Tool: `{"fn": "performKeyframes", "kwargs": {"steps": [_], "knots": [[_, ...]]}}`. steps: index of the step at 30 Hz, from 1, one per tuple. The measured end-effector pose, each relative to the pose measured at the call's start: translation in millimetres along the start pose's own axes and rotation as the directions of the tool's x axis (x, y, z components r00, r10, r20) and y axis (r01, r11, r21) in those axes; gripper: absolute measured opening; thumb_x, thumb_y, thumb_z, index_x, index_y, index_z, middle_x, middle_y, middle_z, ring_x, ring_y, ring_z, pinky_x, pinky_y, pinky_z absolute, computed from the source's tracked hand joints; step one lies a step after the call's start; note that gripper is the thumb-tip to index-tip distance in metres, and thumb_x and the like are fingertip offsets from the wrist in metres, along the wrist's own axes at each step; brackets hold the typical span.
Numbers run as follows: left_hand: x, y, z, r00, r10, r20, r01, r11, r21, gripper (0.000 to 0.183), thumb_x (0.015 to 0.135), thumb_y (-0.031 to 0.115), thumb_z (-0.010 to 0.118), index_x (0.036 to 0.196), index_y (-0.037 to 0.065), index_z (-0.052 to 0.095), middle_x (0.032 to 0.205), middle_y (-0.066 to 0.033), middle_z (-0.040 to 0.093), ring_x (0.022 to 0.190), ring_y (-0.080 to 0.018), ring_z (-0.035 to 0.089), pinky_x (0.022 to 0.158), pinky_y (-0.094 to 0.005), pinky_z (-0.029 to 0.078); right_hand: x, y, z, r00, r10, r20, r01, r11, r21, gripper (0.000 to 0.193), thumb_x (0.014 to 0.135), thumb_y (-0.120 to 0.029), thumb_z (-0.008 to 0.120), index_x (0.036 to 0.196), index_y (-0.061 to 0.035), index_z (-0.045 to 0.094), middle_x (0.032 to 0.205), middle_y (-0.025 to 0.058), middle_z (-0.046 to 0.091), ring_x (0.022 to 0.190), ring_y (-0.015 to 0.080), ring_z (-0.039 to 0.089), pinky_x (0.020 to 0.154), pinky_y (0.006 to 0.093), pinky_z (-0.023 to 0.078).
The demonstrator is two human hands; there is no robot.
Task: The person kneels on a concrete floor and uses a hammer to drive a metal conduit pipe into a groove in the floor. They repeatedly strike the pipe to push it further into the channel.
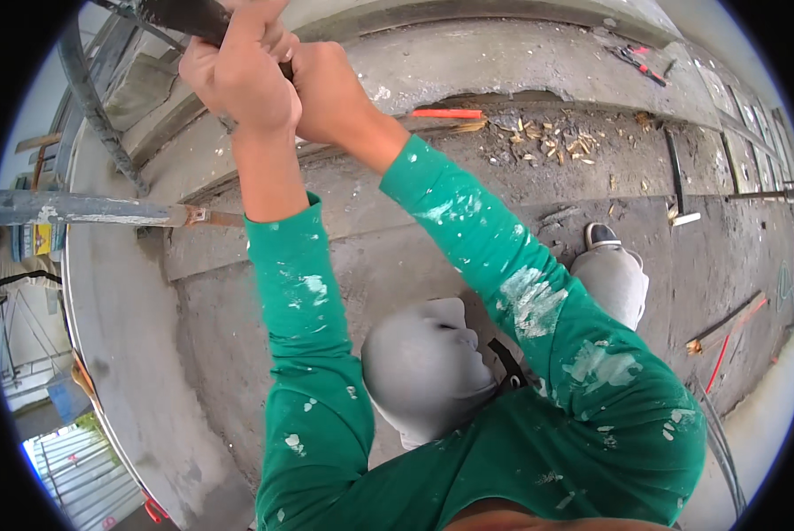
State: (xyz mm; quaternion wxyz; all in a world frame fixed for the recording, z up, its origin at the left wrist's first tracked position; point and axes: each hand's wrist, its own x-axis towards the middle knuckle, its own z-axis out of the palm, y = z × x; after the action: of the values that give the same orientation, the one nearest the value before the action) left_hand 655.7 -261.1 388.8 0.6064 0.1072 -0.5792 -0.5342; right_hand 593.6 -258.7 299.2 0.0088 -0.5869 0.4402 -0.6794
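Both hands, the left hand (237, 75) and the right hand (326, 84), have their grip closed tight around a dark tool handle (189, 18) raised at the far left above the concrete slab (414, 230) (wood chips (547, 142) lie beyond), seemingly mid-swing, so the downstroke needs careful aim.

Long green sleeves (538, 292) smeared with pale paint; grey trousers (428, 367); dark shoe (601, 234) with pale sole.

dark tool handle (189, 18): upper end cut off by the top edge; its head is out of view.
left hand (237, 75): fingertips wrapped out of sight around the handle.
right hand (326, 84): fingers hidden behind the left hand.
red-handled tool (637, 62): too small to tell its kind.
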Motion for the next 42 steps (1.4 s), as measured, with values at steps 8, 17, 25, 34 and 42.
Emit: {"fn": "performKeyframes", "kwargs": {"steps": [8,17,25,34,42], "knots": [[-57.2,11.1,33.5,0.995,0.085,-0.052,-0.082,0.994,0.070,0.023,0.080,0.001,0.073,0.066,0.005,0.055,0.058,0.0031,0.042,0.050,-0.0079,0.037,0.052,-0.0283,0.033,-38.9,-24.0,-34.4,0.995,0.058,0.083,-0.043,0.984,-0.175,0.029,0.073,-0.016,0.076,0.096,0.0007,0.067,0.081,0.0265,0.068,0.083,0.0490,0.066,0.068,0.0482,0.054],[-12.6,-6.3,29.0,0.999,-0.014,0.050,0.012,0.999,0.051,0.026,0.083,0.002,0.073,0.066,0.005,0.054,0.058,0.0030,0.042,0.050,-0.0082,0.035,0.050,-0.0285,0.031,-2.1,-22.6,-46.3,0.966,0.221,0.134,-0.236,0.965,0.114,0.027,0.076,-0.015,0.077,0.099,-0.0025,0.069,0.088,0.0226,0.071,0.087,0.0412,0.070,0.072,0.0428,0.055],[26.9,-18.3,65.8,0.981,-0.196,0.013,0.195,0.981,0.005,0.029,0.090,0.009,0.070,0.069,0.014,0.049,0.058,0.0076,0.040,0.045,-0.0050,0.036,0.043,-0.0254,0.029,33.8,30.7,-52.1,0.983,0.179,0.046,-0.158,0.944,-0.291,0.026,0.072,-0.021,0.075,0.073,0.0036,0.066,0.073,0.0252,0.066,0.071,0.0451,0.067,0.062,0.0446,0.054],[-33.3,-9.1,86.6,0.995,-0.070,0.068,0.070,0.998,-0.004,0.036,0.094,0.008,0.062,0.064,0.010,0.042,0.056,0.0028,0.034,0.049,-0.0100,0.028,0.052,-0.0307,0.029,-11.2,-11.4,-98.2,0.995,0.101,-0.019,-0.100,0.993,0.062,0.016,0.072,-0.015,0.074,0.078,-0.0015,0.068,0.068,0.0226,0.064,0.063,0.0436,0.064,0.057,0.0430,0.054],[28.3,-21.8,98.9,0.976,-0.211,-0.051,0.214,0.974,0.073,0.036,0.094,0.011,0.063,0.063,0.008,0.046,0.056,0.0039,0.034,0.049,-0.0100,0.034,0.053,-0.0301,0.033,26.3,12.3,-104.3,0.999,0.031,0.009,-0.032,0.998,0.058,0.015,0.077,-0.017,0.075,0.080,-0.0039,0.069,0.068,0.0207,0.065,0.061,0.0426,0.064,0.057,0.0435,0.054]]}}
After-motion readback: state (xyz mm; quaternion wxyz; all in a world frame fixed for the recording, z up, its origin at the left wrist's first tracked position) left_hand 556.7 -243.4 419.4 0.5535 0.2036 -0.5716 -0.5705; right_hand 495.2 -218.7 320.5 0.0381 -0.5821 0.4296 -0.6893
